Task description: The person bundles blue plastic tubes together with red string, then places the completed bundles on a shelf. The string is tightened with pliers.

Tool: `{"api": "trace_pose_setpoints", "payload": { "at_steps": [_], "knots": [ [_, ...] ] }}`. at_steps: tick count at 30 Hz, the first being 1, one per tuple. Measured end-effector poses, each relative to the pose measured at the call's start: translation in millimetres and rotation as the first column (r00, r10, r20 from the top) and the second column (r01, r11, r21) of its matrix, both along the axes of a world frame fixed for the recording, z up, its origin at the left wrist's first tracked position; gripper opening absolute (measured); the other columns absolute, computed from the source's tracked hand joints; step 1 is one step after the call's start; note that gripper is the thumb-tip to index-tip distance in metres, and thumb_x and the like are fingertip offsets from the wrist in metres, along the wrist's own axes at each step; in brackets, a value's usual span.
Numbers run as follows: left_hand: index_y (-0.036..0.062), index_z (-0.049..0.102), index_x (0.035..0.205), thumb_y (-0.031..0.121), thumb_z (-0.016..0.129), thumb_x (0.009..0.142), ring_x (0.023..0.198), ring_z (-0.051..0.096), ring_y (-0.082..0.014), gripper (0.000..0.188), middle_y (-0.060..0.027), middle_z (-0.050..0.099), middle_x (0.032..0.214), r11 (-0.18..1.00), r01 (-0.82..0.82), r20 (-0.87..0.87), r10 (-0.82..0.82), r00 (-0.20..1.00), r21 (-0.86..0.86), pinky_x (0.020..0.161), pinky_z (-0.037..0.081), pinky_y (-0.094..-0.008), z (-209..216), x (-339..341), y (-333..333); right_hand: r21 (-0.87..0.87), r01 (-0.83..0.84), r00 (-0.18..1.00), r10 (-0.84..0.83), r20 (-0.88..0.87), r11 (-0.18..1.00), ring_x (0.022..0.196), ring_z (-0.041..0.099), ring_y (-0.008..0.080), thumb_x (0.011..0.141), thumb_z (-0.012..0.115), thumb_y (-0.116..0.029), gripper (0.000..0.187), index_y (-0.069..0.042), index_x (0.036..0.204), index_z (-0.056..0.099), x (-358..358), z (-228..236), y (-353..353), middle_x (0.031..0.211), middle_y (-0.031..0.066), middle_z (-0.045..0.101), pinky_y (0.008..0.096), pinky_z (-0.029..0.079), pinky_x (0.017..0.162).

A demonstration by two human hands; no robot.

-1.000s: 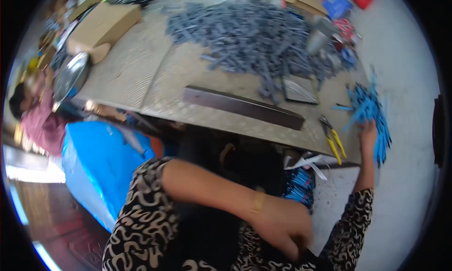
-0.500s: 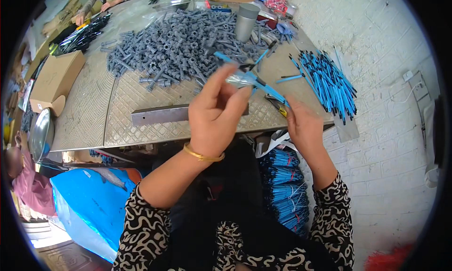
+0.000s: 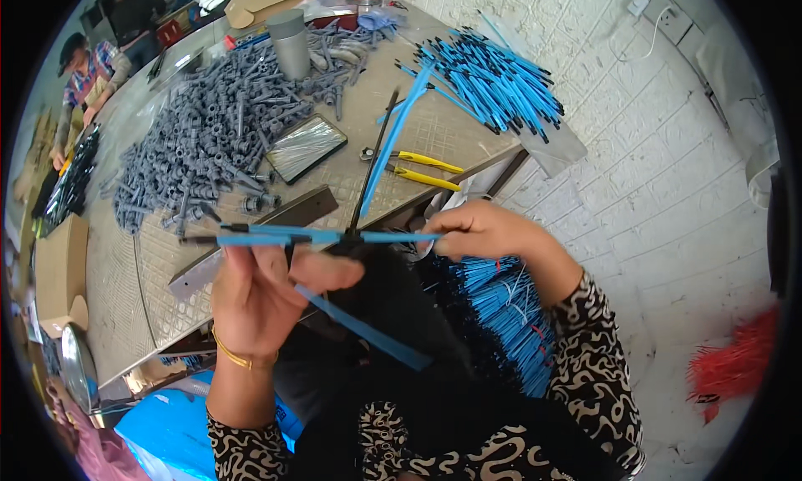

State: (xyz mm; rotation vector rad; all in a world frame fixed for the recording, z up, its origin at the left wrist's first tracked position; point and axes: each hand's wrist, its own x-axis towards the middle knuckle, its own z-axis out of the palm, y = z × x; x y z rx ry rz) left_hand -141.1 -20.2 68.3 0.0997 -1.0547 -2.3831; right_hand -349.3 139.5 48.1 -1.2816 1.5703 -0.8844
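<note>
In front of my body is a jointed piece of blue strips (image 3: pixel 393 237) with black ends, its arms spreading from a black middle. My left hand (image 3: pixel 267 289) closes around its left part, thumb and fingers pressed on the blue strips. One blue arm slants up toward the table and another hangs down, blurred. My right hand (image 3: pixel 489 230) pinches the right end of a blue strip. On the table beyond lie pliers with yellow handles (image 3: pixel 428 170) and a flat dark-edged rectangle with a shiny face (image 3: pixel 307 148).
A heap of grey plastic fittings (image 3: pixel 209 117) covers the table's middle, with a grey cylinder (image 3: pixel 290 45) behind it. Blue strips with black tips (image 3: pixel 493 76) are piled at the right. A metal bar (image 3: pixel 322 203) lies near the edge; bundled blue strips (image 3: pixel 510 314) stand below. Another person (image 3: pixel 88 71) works far left.
My head view has turned right. Both hands have come lower and farther apart, and the blue piece has spread into separate arms. The pliers and shiny rectangle now show more fully.
</note>
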Motion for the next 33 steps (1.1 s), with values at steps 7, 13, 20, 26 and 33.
{"api": "trace_pose_setpoints", "payload": {
  "at_steps": [7,13,20,26,33],
  "knots": [
    [0.0056,0.050,0.102,0.036,0.036,0.090,0.056,0.047,-0.0210,0.036,-0.0123,0.050,0.062,0.926,0.236,-0.111,-0.212,0.971,0.296,0.055,0.039,-0.0317,-10.8,16.0,10.6,-0.474,0.274,-0.043,-0.482,-0.875,0.836,0.077,0.058,0.0289,0.078,0.050,-0.022,0.020,-0.005,0.086,0.057,-183.0,-66.3,-42.2,0.083,0.0123,0.061,0.0357,0.045,0.063],
    [0.0053,0.042,0.117,0.023,0.043,0.088,0.056,0.046,-0.0169,0.033,-0.0097,0.050,0.061,0.814,0.515,-0.242,-0.461,0.854,0.270,0.054,0.037,-0.0303,-39.7,44.9,-20.2,-0.347,0.475,-0.065,-0.361,-0.930,0.809,0.072,0.057,0.0306,0.077,0.051,-0.016,0.016,-0.007,0.090,0.055,-171.6,-49.7,-50.3,0.076,0.0141,0.059,0.0377,0.043,0.060],
    [0.0116,0.042,0.120,0.023,0.046,0.087,0.091,0.053,-0.0236,0.035,-0.0132,0.057,0.094,0.986,0.008,0.179,-0.038,0.983,0.167,0.075,0.042,-0.0339,-42.8,5.6,-19.8,-0.346,0.641,0.716,-0.696,-0.053,0.685,0.044,0.039,0.0107,0.086,0.048,-0.024,0.022,-0.002,0.082,0.048,-50.7,1.6,6.2,0.050,-0.0003,0.037,0.0258,0.039,0.044],
    [0.0043,0.047,0.112,0.020,0.048,0.086,0.093,0.055,-0.0237,0.030,-0.0132,0.057,0.098,0.971,-0.007,0.037,-0.002,0.999,0.237,0.080,0.043,-0.0358,-50.7,-28.6,-39.8,-0.192,0.372,0.634,-0.097,0.767,0.908,0.042,0.032,0.0078,0.087,0.046,-0.025,0.024,-0.001,0.084,0.048,21.9,0.4,46.1,0.048,-0.0030,0.029,0.0266,0.039,0.040],
    [0.0055,0.050,0.095,0.008,0.053,0.081,0.083,0.057,-0.0199,0.014,-0.0108,0.057,0.090,0.994,0.017,-0.099,-0.006,0.995,0.109,0.072,0.049,-0.0342,-52.0,-39.8,-21.8,0.077,0.099,0.468,-0.115,0.876,0.992,0.042,0.034,0.0081,0.086,0.047,-0.026,0.025,-0.001,0.088,0.048,53.1,-36.1,19.9,0.050,-0.0018,0.033,0.0255,0.038,0.039]
  ]
}}
